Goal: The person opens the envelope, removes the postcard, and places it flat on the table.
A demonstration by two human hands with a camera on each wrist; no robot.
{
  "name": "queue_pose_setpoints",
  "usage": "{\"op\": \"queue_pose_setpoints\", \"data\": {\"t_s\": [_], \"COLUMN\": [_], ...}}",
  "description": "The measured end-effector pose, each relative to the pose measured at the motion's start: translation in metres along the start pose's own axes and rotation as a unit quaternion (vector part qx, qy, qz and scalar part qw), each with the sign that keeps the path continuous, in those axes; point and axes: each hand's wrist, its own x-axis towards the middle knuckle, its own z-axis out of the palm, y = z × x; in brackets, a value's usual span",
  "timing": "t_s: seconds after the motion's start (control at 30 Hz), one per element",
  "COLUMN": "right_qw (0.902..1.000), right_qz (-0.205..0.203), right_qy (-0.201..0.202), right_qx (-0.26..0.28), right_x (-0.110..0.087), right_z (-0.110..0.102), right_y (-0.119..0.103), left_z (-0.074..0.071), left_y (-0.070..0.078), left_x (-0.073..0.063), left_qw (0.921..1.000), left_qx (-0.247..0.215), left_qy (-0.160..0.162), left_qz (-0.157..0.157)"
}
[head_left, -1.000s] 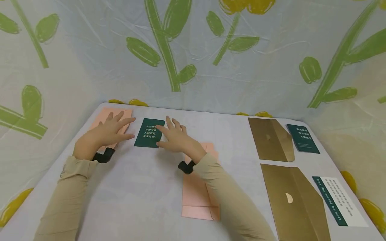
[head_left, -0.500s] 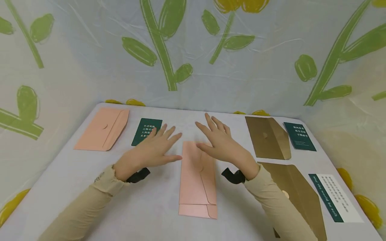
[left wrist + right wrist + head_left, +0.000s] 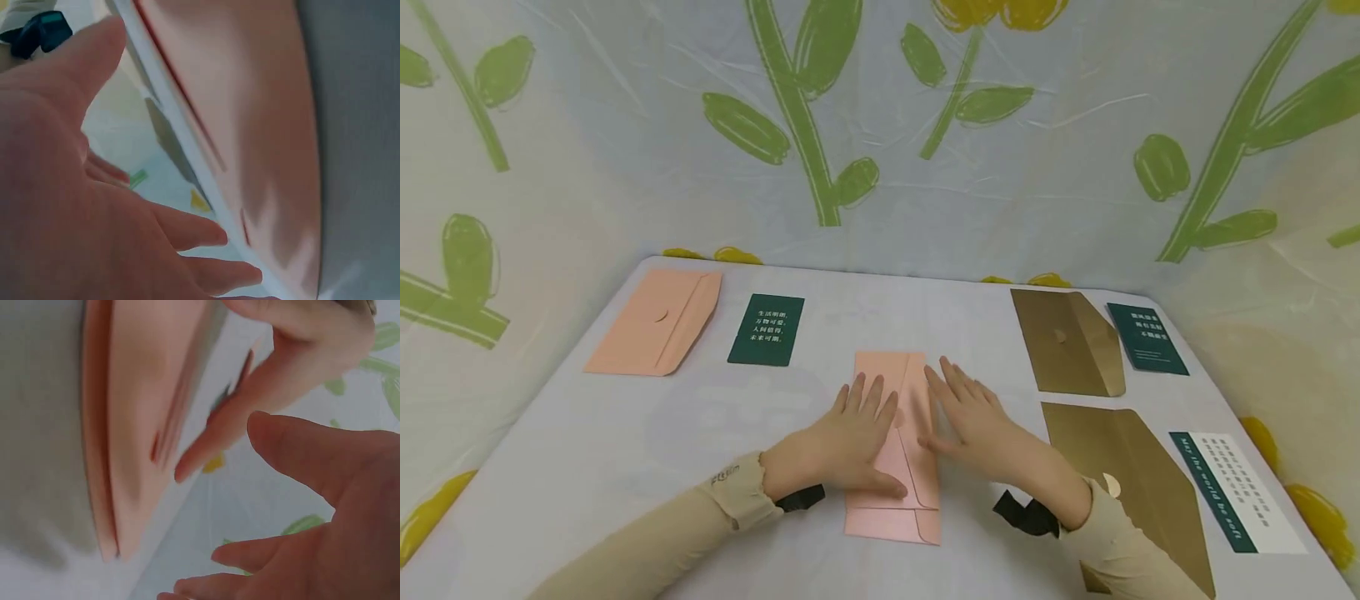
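A pink envelope pair (image 3: pixel 912 454), one laid over another with a strip of the lower one showing at the near end, lies lengthwise mid-table. Over its left side is my left hand (image 3: pixel 846 442), palm down with spread fingers; my right hand (image 3: pixel 977 425) is by its right edge, fingers extended, thumb reaching over the edge. Neither hand grips anything. In the left wrist view, a gap shows between the left fingers and the envelope surface (image 3: pixel 269 137). The right wrist view has both hands above the envelopes (image 3: pixel 150 381).
Another pink envelope (image 3: pixel 655 325) and a dark green card (image 3: pixel 766 330) lie at the back left. On the right are two gold envelopes (image 3: pixel 1063 342), a green card stack (image 3: pixel 1147 337) and a white-and-green card (image 3: pixel 1236 492). A flowered sheet (image 3: pixel 1037 183) surrounds the table.
Both hands have left the back-left pink envelope and green card, moving right and nearer to the middle pink envelopes. Those left items now show fully; nothing was picked up.
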Motion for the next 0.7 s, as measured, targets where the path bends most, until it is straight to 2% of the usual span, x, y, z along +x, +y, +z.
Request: {"op": "queue_pose_setpoints", "data": {"t_s": [0.13, 0.27, 0.43, 0.7], "right_qw": [0.9969, 0.9937, 0.9943, 0.9965], "right_qz": [0.013, 0.012, 0.004, 0.01], "right_qy": [-0.071, -0.105, -0.105, -0.082], "right_qx": [0.03, 0.036, 0.018, -0.009], "right_x": [-0.004, -0.006, -0.009, -0.016], "right_z": [0.023, 0.04, 0.053, 0.057], "right_y": [-0.004, -0.006, -0.007, -0.009], "left_z": [0.007, 0.011, 0.019, 0.022], "left_y": [0.003, 0.004, 0.004, 0.005], "left_x": [0.003, 0.001, 0.001, 0.007], "left_qw": [0.9999, 0.9997, 0.9993, 0.9989], "left_qx": [-0.001, 0.004, 0.026, 0.038], "left_qy": [-0.014, -0.021, -0.024, -0.026], "left_qz": [-0.01, -0.012, -0.015, -0.008]}}
